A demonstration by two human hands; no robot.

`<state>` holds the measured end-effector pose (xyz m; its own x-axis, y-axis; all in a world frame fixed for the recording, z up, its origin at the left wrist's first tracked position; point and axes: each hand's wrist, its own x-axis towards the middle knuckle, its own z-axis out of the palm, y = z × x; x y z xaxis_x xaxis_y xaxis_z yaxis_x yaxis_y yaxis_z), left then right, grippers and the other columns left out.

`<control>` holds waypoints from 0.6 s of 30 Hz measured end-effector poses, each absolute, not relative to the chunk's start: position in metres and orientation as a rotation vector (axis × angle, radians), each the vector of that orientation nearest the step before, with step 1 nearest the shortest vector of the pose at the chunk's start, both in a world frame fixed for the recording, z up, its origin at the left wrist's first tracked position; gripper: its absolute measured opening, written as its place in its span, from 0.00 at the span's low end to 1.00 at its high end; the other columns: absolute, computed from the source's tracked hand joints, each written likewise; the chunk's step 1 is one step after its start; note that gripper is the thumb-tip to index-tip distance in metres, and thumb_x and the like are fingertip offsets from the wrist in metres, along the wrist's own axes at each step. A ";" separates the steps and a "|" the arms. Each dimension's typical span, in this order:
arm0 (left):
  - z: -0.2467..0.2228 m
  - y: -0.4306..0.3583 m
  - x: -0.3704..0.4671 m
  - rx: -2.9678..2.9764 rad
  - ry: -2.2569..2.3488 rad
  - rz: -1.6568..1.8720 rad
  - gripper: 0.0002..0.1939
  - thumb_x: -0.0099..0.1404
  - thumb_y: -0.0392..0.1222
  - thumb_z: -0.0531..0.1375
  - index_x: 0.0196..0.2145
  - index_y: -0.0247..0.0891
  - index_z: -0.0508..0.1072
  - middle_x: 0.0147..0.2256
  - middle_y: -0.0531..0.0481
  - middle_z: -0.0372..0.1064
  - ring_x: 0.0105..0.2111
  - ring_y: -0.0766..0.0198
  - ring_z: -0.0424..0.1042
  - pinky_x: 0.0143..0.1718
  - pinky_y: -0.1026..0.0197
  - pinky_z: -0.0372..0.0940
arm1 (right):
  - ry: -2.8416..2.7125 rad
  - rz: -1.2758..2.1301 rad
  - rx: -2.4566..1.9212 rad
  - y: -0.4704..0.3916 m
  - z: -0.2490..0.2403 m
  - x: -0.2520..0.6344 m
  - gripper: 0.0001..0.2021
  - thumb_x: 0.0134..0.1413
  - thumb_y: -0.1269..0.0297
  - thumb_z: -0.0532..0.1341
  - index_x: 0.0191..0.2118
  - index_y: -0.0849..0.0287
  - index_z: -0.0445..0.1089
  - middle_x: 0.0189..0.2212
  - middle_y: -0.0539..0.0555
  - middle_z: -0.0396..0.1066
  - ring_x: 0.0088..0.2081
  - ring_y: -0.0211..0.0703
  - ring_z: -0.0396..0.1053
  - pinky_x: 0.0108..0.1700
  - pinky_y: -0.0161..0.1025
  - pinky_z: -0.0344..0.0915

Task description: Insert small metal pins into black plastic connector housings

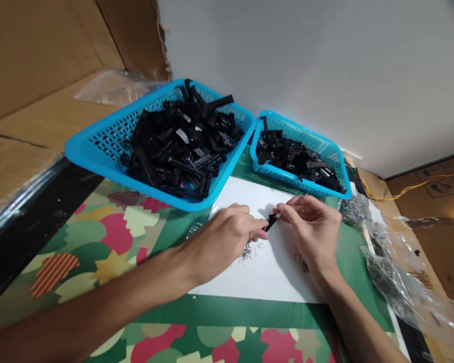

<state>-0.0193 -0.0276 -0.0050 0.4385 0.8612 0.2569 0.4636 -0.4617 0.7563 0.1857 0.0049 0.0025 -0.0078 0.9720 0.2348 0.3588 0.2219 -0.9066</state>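
Observation:
My left hand [232, 229] is closed on a small black plastic part [271, 222], held above a white sheet [227, 285]. My right hand [312, 224] pinches a thin metallic tool [279, 215] whose tip meets the far end of that part; its exact kind is too small to make out. Below my left fingers lies a loose pile of tiny metal pieces [247, 252], perhaps springs or bent wires. Under my right wrist sits another small pile of darker bits [300, 261], partly in shadow.
A large blue basket [94, 164] heaped with black plastic parts stands behind my left hand. A smaller blue basket [346, 176] of similar parts is behind my right. Clear bags of small metal pieces [386, 275] lie on the right. Cardboard [45, 60] rises at the left.

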 end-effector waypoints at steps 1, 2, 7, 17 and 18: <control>-0.006 -0.028 -0.020 2.106 1.107 0.868 0.17 0.67 0.21 0.58 0.43 0.35 0.84 0.33 0.45 0.78 0.37 0.56 0.76 0.39 0.58 0.71 | -1.550 0.841 -1.300 0.006 0.004 0.186 0.10 0.56 0.63 0.73 0.27 0.58 0.77 0.26 0.51 0.78 0.27 0.41 0.74 0.31 0.37 0.70; -0.006 -0.028 -0.021 2.127 1.102 0.865 0.17 0.67 0.21 0.58 0.43 0.35 0.84 0.33 0.46 0.78 0.37 0.56 0.76 0.39 0.58 0.70 | -1.551 0.867 -1.299 0.007 0.005 0.186 0.10 0.57 0.63 0.73 0.27 0.58 0.77 0.26 0.51 0.78 0.27 0.41 0.74 0.30 0.37 0.70; -0.005 -0.029 -0.026 2.261 1.027 0.804 0.19 0.66 0.18 0.56 0.43 0.35 0.82 0.34 0.47 0.80 0.38 0.56 0.74 0.39 0.56 0.68 | -1.573 0.971 -1.337 0.010 0.005 0.185 0.11 0.56 0.61 0.72 0.27 0.59 0.76 0.25 0.53 0.79 0.27 0.43 0.75 0.30 0.36 0.68; 0.011 -0.033 -0.024 2.110 1.114 0.946 0.13 0.78 0.35 0.57 0.54 0.41 0.79 0.39 0.49 0.77 0.43 0.57 0.73 0.43 0.57 0.68 | -1.776 0.662 -1.070 0.007 0.010 0.192 0.10 0.73 0.65 0.58 0.44 0.54 0.77 0.34 0.52 0.77 0.35 0.44 0.73 0.40 0.41 0.67; 0.014 -0.034 -0.024 2.075 1.121 0.994 0.14 0.79 0.37 0.56 0.57 0.43 0.77 0.41 0.49 0.78 0.45 0.58 0.73 0.45 0.57 0.69 | -1.891 0.581 -1.022 0.006 0.014 0.196 0.11 0.74 0.66 0.56 0.47 0.53 0.77 0.35 0.52 0.76 0.35 0.43 0.71 0.41 0.41 0.65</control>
<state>-0.0241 -0.0337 0.0138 0.3709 0.8654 0.3370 0.4381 -0.4830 0.7581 0.1958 0.0057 0.0138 -0.2705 0.8342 0.4805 0.4202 0.5514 -0.7207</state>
